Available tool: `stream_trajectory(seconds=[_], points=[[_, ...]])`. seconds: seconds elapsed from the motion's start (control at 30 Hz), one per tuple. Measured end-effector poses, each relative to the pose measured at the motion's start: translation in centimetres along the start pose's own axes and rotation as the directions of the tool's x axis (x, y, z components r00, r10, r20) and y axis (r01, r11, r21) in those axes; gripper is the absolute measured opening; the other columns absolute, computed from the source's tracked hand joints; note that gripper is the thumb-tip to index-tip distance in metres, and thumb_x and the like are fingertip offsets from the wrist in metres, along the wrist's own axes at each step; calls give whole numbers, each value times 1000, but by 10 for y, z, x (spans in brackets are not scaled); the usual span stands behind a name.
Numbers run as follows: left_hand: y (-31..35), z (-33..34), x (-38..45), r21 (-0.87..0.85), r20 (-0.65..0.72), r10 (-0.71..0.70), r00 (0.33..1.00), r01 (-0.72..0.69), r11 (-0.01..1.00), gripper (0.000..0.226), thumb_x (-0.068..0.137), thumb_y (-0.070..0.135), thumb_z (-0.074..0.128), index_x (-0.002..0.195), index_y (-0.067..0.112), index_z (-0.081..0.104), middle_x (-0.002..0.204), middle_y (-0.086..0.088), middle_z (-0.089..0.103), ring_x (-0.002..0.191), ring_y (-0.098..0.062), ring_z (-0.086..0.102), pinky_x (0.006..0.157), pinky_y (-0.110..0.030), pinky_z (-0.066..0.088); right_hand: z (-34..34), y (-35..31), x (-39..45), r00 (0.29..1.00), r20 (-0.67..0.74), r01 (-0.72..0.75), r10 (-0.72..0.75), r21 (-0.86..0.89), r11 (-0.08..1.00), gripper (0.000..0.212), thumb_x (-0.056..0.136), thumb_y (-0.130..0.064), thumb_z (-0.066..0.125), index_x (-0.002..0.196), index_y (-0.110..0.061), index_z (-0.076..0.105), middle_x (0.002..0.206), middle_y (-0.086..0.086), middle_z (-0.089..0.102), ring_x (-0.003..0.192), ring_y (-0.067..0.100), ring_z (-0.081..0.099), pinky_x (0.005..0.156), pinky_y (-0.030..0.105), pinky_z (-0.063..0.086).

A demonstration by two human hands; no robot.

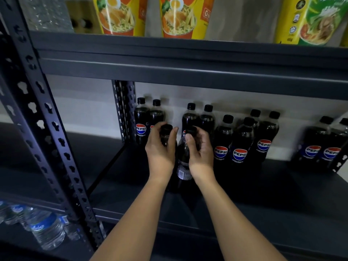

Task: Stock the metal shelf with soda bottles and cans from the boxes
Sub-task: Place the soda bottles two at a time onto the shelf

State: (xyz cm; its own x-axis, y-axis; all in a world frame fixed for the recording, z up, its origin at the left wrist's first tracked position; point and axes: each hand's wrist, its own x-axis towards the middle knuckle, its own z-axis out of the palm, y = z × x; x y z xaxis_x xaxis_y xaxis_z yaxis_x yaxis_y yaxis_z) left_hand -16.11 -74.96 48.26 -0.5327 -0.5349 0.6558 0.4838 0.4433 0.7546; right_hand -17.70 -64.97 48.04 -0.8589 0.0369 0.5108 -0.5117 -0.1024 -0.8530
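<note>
Both my hands reach into the dark metal shelf (282, 185). My left hand (160, 147) grips the neck of a black-capped Pepsi bottle (166, 132). Beside it, my right hand (200, 149) grips the neck of a second Pepsi bottle (183, 166), whose label back faces me. Both bottles stand upright and close together on the shelf board. Several more Pepsi bottles (240, 146) stand in pairs along the back wall, from the left post to the far right.
The shelf above (188, 72) hangs low over the bottles and carries noodle packs (180, 17). A perforated upright post (47, 129) stands at the left front. Water bottles (45, 228) lie on the lower left level.
</note>
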Motion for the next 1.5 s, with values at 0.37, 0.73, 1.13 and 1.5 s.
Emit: stream_trajectory(seconds=[0.37,0.73,1.13,1.5], points=[[-37,-37,-41,-68,278,-157,948,182,981,84,88,32,80,157,39,33,155,14,46,143,-1,43,117,-28,39,-18,32,-35,999,29,-20,21,-60,998,79,79,-27,86,144,-35,42,144,-11,51,138,12,47,114,32,38],[-71,-52,-66,174,286,-278,917,235,956,74,81,50,78,144,28,46,126,14,49,117,1,54,100,-24,50,-35,86,-70,994,-23,-105,103,-323,941,66,76,-25,89,125,-29,45,123,-3,57,113,8,56,98,34,49],[-72,-57,-69,131,275,-241,931,212,968,60,89,37,78,144,27,56,130,15,65,123,0,60,106,-33,52,-39,86,-69,979,108,-129,171,-322,938,63,95,-23,70,145,-40,35,139,-18,49,130,-8,43,114,24,35],[-66,-55,-68,136,205,-280,938,256,957,54,75,51,87,118,30,62,112,15,67,109,0,63,97,-32,55,-37,84,-72,995,-21,-98,97,-366,926,63,83,-27,83,131,-31,42,130,-4,53,120,2,52,103,24,45]])
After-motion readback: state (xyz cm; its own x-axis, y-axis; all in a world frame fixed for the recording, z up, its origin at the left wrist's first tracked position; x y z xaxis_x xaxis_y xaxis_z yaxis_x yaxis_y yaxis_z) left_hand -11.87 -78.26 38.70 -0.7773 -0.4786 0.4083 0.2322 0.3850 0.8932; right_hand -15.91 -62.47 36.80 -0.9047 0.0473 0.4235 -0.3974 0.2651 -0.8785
